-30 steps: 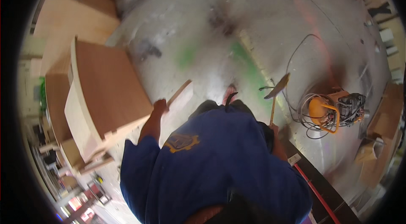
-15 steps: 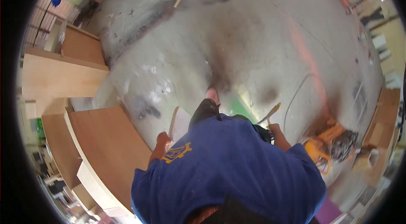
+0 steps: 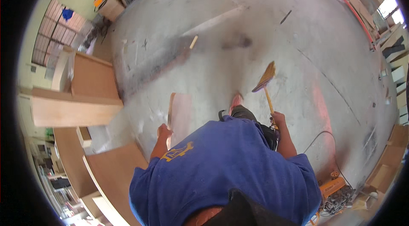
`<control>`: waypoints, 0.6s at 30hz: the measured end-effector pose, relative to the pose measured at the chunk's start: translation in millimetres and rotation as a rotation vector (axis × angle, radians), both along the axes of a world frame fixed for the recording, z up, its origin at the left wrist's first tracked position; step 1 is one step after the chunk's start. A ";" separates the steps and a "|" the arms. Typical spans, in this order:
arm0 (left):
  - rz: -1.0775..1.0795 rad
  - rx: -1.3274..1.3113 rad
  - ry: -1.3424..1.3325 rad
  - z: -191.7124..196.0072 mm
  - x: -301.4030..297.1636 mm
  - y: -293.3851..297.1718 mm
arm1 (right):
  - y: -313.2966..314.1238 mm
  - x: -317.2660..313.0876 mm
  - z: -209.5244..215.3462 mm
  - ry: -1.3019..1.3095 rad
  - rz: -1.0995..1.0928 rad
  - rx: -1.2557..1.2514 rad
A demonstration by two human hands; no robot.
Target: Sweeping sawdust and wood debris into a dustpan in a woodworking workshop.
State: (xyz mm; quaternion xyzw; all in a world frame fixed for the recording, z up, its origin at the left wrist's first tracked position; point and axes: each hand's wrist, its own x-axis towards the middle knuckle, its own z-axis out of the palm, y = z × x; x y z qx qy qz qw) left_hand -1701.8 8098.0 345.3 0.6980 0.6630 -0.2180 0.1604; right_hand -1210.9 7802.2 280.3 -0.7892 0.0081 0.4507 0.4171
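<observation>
My left hand (image 3: 165, 131) is closed around the near end of a flat pale board (image 3: 181, 113) with a wood-coloured edge, held out in front of my left side. In my right hand (image 3: 278, 119) is the yellow handle of a short broom (image 3: 267, 74), the fingers wrapped round it. The broom's fan-shaped straw head points forward, low over the grey floor (image 3: 213, 68); whether it touches is unclear. A pinkish foot (image 3: 237, 100) shows ahead of my blue shirt, between the board and the broom.
Brown wooden cabinet pieces (image 3: 113, 168) stand close on my left, more (image 3: 93, 76) farther ahead. An orange machine (image 3: 332, 187) with a dark cable (image 3: 326, 132) sits at lower right. A small wood piece (image 3: 194, 42) and a dark strip (image 3: 286, 17) lie on the floor.
The broom has swung forward, its head now farther out before me. The board stays in my left hand, and I have moved forward, so the orange machine sits lower in view.
</observation>
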 end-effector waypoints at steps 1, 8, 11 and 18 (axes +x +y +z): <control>-0.011 0.037 0.006 6.0 22.5 16.1 | 23.4 26.7 -9.2 0.057 0.050 -0.027; -0.182 -0.140 0.065 -41.3 154.7 181.6 | 188.0 190.9 -28.7 -0.899 1.361 -0.327; -0.498 0.126 0.098 -184.7 144.9 251.1 | 278.9 228.1 -13.8 -0.543 0.804 -0.398; -0.554 -0.237 -0.029 -208.9 281.6 395.0 | 311.9 270.6 0.1 -0.262 0.512 -0.608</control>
